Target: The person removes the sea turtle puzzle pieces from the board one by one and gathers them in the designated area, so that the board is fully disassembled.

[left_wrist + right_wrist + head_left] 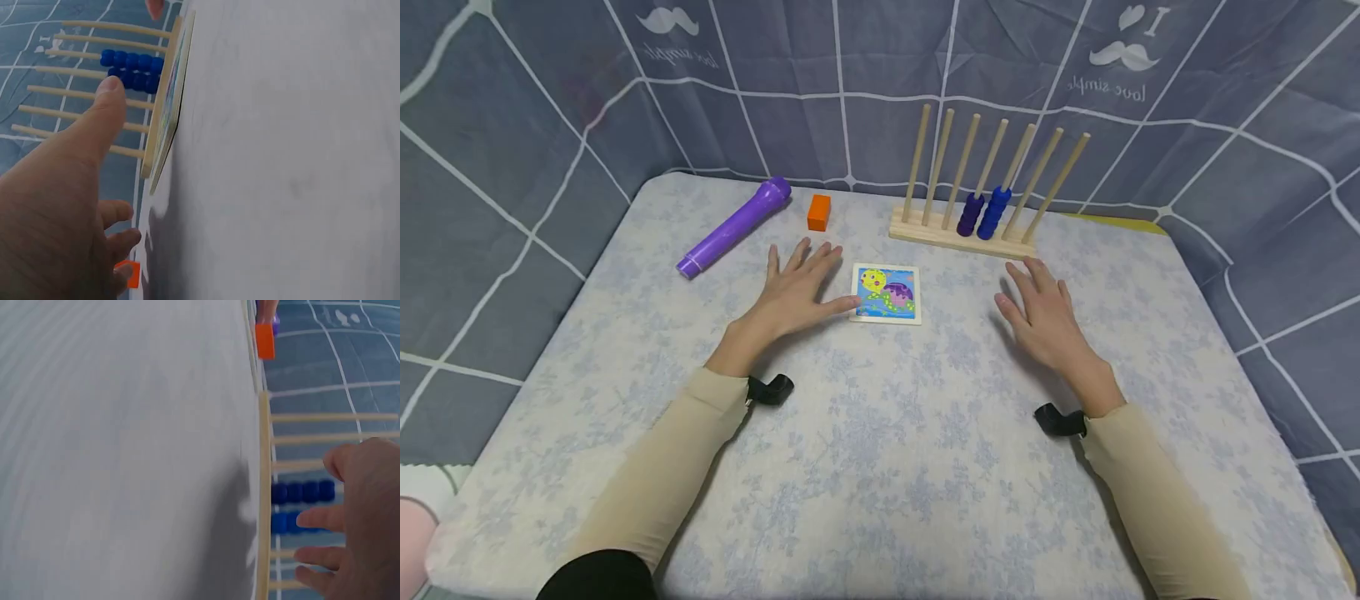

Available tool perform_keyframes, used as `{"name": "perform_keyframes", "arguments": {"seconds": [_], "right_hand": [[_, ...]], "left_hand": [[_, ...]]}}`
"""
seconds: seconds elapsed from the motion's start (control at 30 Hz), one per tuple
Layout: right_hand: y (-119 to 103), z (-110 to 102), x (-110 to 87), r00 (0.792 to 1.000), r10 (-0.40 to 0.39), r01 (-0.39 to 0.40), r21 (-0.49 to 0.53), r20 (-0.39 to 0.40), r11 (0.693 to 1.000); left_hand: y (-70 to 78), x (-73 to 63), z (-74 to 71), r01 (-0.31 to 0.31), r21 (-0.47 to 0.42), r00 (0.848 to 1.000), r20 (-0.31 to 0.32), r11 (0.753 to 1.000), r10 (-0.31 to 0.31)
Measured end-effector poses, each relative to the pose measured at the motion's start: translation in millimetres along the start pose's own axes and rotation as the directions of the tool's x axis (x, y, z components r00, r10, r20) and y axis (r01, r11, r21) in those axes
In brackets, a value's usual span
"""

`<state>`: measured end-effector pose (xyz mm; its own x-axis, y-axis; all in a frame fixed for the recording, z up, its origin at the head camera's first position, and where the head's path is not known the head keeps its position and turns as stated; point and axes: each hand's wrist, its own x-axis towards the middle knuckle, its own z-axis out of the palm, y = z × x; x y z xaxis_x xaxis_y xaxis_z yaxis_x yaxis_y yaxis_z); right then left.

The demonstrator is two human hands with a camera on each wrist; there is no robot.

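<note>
The table (917, 517) in front of me has a pale, blue-patterned cloth (917, 400). Left of and beyond my left fingers (797, 257), a purple tube (733, 229) lies slanted; straight beyond them sits an orange block (818, 212). To their right, a square turtle picture (887, 295) lies flat. Beyond and left of my right fingers (1021, 282) stands a wooden rack (951, 238), two pegs beaded purple and blue.

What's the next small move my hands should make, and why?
I'd probably lower the left hand and pinch the left edge of the turtle picture: in the head view its thumb overlaps that edge, its fingers are spread, and it holds nothing. The right hand looks empty too, but its fingertips are nearer the peg rack.
</note>
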<state>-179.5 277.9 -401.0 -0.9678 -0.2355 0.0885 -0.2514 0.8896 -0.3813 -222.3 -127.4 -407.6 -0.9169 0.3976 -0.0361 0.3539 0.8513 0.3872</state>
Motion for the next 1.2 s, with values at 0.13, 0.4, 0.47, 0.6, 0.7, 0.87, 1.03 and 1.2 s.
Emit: {"name": "perform_keyframes", "arguments": {"seconds": [0.13, 0.4, 0.47, 0.6, 0.7, 0.87, 1.03, 1.2], "right_hand": [[-16.5, 9.6, 12.6, 0.998, -0.065, 0.066, 0.045, -0.022, 0.997], [-56.9, 31.5, 43.6, 0.993, -0.117, 0.115, 0.115, 0.012, 0.987], [-67.1, 36.0, 51.8, 0.993, -0.119, 0.116, 0.133, 0.015, 0.984], [-87.4, 46.6, 69.7, 0.992, -0.124, 0.122, 0.168, 0.004, 0.978], [-101.5, 55.9, 83.1, 0.993, -0.12, 0.119, 0.201, -0.006, 0.972], [-123.2, 70.4, 104.3, 0.993, -0.107, 0.118, 0.289, -0.055, 0.95], [-137.4, 84.4, 118.5, 0.989, -0.094, 0.128, 0.332, -0.116, 0.934], [-144.6, 93.7, 123.1, 0.986, -0.071, 0.124, 0.381, -0.15, 0.916]], "left_hand": [[6.7, 6.3, 5.1, -0.033, -0.05, 0.999, 0.035, 0.998, 0.035], [5.2, 9.7, 14.0, -0.065, -0.027, 0.996, 0.055, 0.998, 0.066], [3.6, 9.9, 15.6, -0.075, -0.008, 0.996, 0.046, 0.997, 0.075], [1.1, 10.4, 16.6, -0.094, 0.005, 0.995, 0.027, 0.996, 0.094], [0.2, 11.2, 16.7, -0.105, 0.008, 0.994, 0.025, 0.994, 0.105], [0.3, 14.3, 18.0, -0.121, 0.013, 0.993, 0.016, 0.993, 0.121], [0.5, 15.4, 20.2, -0.124, 0.007, 0.992, 0.016, 0.992, 0.124], [1.8, 13.5, 19.4, -0.116, 0.006, 0.993, 0.012, 0.993, 0.116]]}}
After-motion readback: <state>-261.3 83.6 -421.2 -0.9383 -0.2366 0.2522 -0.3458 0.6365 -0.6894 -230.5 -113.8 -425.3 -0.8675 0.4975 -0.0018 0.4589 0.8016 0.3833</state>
